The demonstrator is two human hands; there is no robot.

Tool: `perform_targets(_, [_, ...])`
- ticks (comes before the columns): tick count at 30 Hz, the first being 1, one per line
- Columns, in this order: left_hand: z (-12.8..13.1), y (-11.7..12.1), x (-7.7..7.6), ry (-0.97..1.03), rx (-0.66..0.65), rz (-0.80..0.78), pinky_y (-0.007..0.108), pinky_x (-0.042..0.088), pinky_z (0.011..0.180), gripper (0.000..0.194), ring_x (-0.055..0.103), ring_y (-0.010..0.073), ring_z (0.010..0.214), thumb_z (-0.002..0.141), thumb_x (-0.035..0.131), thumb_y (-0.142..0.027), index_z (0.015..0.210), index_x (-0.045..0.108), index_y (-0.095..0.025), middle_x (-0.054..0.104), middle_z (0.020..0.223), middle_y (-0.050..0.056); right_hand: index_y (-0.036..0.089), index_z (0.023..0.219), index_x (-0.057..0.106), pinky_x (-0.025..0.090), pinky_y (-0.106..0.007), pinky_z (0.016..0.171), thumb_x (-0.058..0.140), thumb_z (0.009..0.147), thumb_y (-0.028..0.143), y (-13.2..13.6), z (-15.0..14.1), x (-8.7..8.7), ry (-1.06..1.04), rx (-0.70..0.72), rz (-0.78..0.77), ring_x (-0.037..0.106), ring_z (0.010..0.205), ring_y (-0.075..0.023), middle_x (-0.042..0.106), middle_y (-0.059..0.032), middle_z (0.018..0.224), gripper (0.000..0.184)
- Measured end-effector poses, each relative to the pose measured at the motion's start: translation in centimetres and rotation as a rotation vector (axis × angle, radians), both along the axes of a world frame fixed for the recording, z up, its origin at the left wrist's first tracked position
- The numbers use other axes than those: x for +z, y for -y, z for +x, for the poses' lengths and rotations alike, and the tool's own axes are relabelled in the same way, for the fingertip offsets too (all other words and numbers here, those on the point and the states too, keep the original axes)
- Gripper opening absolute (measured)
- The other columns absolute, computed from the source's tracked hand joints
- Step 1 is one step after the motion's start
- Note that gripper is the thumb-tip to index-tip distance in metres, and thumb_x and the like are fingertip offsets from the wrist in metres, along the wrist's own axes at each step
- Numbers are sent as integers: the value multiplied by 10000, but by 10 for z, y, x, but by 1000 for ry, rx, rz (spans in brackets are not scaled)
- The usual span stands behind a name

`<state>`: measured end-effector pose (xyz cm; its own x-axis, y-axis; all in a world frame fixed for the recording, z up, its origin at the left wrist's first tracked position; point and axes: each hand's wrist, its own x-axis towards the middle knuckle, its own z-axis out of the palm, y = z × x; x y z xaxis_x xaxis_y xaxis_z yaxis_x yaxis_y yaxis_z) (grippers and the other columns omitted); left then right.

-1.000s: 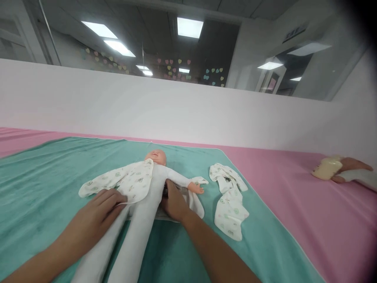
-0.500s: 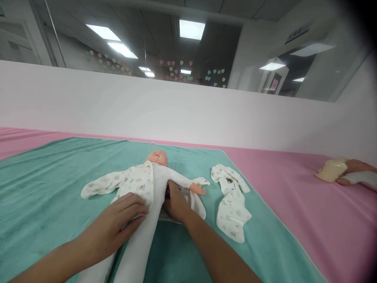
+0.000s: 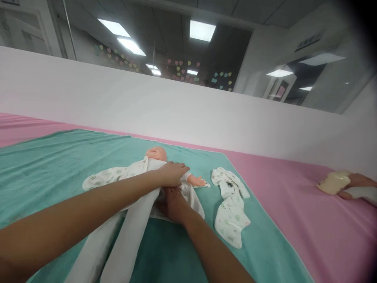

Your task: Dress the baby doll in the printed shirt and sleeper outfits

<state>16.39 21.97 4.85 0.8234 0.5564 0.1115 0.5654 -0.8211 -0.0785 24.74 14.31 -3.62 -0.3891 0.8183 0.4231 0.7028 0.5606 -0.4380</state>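
A baby doll [image 3: 156,152] in a white body suit lies on its back on a teal towel [image 3: 44,165], with a printed white top [image 3: 118,175] spread open beneath it. My left hand [image 3: 172,173] reaches across the doll's chest and closes over its right upper arm. Just below, my right hand [image 3: 172,204] presses on the loose right flap of the top, fingers curled into the cloth. The doll's small pink hand [image 3: 198,181] pokes out past my left hand.
A crumpled pair of printed baby trousers [image 3: 229,204] lies to the right on the towel. The towel covers a pink sheet [image 3: 294,204]. At far right another person's hand [image 3: 357,181] holds a cream bottle [image 3: 332,183]. A white partition runs behind.
My left hand left the top's left flap, crossed over the doll's torso and now grips its right arm. My right hand stayed by the right flap.
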Motion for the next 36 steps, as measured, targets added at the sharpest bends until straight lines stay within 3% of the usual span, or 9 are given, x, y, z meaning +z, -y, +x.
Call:
perform_targets(4, [15, -3, -13, -205, -14, 48, 418, 433, 733, 265, 593, 284, 854, 723, 568, -236, 979, 550, -171, 623, 922, 127, 216, 1255, 462, 358, -445, 963, 536, 752, 220, 1, 3, -1, 51, -84, -38, 450, 1158, -284, 529, -94, 1239, 509])
perform_targets(6, [15, -1, -12, -237, -35, 78, 399, 439, 681, 279, 601, 284, 808, 713, 549, -184, 992, 538, -178, 623, 897, 123, 233, 1185, 524, 392, -431, 904, 519, 768, 227, 0, 5, -1, 71, -125, -38, 504, 1078, -276, 583, -80, 1159, 418])
perform_targets(11, [-3, -2, 6, -194, -72, 156, 369, 429, 648, 264, 595, 267, 770, 730, 499, -168, 992, 518, -192, 607, 908, 114, 209, 1170, 531, 348, -386, 948, 538, 751, 188, -9, 19, -3, 5, -191, 13, 486, 1102, -241, 579, -70, 1169, 420])
perform_targets(16, [-26, -10, 19, -143, -21, 144, 361, 414, 666, 226, 580, 245, 732, 735, 481, -160, 954, 525, -195, 598, 842, 89, 173, 1189, 508, 345, -376, 919, 543, 792, 278, -22, 43, -9, -81, -413, 40, 469, 1095, -253, 565, -103, 1161, 412])
perform_targets(20, [-35, -8, 20, -111, -1, 183, 352, 404, 681, 227, 569, 236, 739, 723, 474, -135, 936, 532, -189, 591, 824, 85, 173, 1005, 560, 381, -340, 787, 480, 835, 392, -26, 64, -11, -102, -634, 29, 505, 933, -228, 584, -91, 963, 288])
perform_targets(23, [-37, -5, 19, -126, -1, 235, 335, 398, 649, 230, 557, 226, 724, 710, 468, -115, 922, 526, -184, 580, 810, 81, 182, 870, 565, 364, -322, 710, 449, 840, 451, -25, 76, -10, -41, -751, -20, 501, 845, -221, 573, -79, 867, 295])
perform_targets(31, [-36, -8, 15, -188, 20, 300, 332, 380, 611, 247, 550, 223, 717, 678, 485, -78, 903, 517, -173, 585, 825, 91, 198, 949, 594, 310, -315, 767, 482, 836, 431, -24, 81, -10, 33, -715, -40, 471, 979, -223, 583, -71, 999, 282])
perform_targets(36, [-34, -7, 14, -209, 48, 331, 355, 379, 651, 245, 557, 252, 778, 686, 511, -92, 918, 537, -164, 594, 859, 109, 220, 815, 614, 302, -281, 727, 496, 841, 306, -24, 78, -6, 83, -661, 24, 475, 930, -185, 580, -31, 945, 149])
